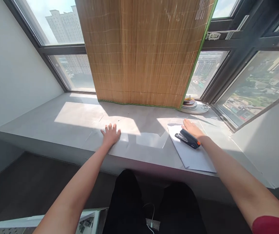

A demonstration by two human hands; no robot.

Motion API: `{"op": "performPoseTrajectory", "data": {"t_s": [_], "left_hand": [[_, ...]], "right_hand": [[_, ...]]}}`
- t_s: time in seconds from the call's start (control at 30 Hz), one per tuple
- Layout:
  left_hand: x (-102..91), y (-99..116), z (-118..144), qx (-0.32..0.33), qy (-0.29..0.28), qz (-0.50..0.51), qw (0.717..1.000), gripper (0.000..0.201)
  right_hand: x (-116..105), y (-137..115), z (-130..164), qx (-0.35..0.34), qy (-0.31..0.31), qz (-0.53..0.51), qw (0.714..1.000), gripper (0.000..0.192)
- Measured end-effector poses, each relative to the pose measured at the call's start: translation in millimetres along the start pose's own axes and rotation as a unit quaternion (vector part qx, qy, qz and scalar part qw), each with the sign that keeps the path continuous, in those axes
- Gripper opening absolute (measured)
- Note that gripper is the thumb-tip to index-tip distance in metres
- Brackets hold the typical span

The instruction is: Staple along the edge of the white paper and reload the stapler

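Two bare hands rest on the grey window ledge [56,130] in the head view. Left hand [110,134], centre-left of the frame, lies flat with fingers spread wide on a sheet of paper [129,143], holding nothing. Right hand [192,129], centre-right, lies palm down, fingers loosely extended, just behind a black stapler [187,138] that sits on a second paper stack [193,156]. It reads as a set-up stage; gripping the stapler would call for the right fingers to curl around its body.
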State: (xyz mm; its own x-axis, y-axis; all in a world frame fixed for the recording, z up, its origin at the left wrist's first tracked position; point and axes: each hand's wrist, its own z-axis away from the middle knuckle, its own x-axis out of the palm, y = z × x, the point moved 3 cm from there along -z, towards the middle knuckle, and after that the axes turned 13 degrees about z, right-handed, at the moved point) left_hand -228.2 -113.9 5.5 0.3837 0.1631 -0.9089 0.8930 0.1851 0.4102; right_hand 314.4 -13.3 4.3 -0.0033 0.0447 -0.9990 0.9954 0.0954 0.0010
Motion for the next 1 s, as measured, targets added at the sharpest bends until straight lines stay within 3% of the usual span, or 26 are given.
{"op": "performPoseTrajectory", "data": {"t_s": [0.1,0.2,0.37,0.5,0.6,0.7,1.0], "left_hand": [[2.9,-1,0,0.005,0.006,0.002,1.000,0.069],[4.4,-2,-2,0.002,0.005,0.002,1.000,0.069],[1.0,-7,-7,-0.022,-0.017,0.051,0.998,0.068],[-2.8,-11,-11,-0.043,-0.023,0.094,0.994,0.066],[-3.1,-10,-10,-0.036,-0.023,0.087,0.995,0.068],[-1.9,-7,-8,-0.033,-0.021,0.069,0.997,0.069],[0.5,-3,-5,-0.021,-0.008,0.036,0.999,0.065]], "right_hand": [[4,-18,-6,0.007,-0.013,0.002,1.000,0.058],[5,-57,-12,0.001,-0.014,-0.002,1.000,0.059],[7,-170,-32,-0.043,0.014,-0.019,0.999,0.056],[15,-266,-42,-0.072,0.011,-0.029,0.997,0.068],[19,-313,-43,-0.108,0.008,-0.034,0.994,0.072],[21,-333,-45,-0.136,0.002,-0.040,0.990,0.070],[21,-338,-44,-0.174,0.021,-0.086,0.981,0.068]]}}
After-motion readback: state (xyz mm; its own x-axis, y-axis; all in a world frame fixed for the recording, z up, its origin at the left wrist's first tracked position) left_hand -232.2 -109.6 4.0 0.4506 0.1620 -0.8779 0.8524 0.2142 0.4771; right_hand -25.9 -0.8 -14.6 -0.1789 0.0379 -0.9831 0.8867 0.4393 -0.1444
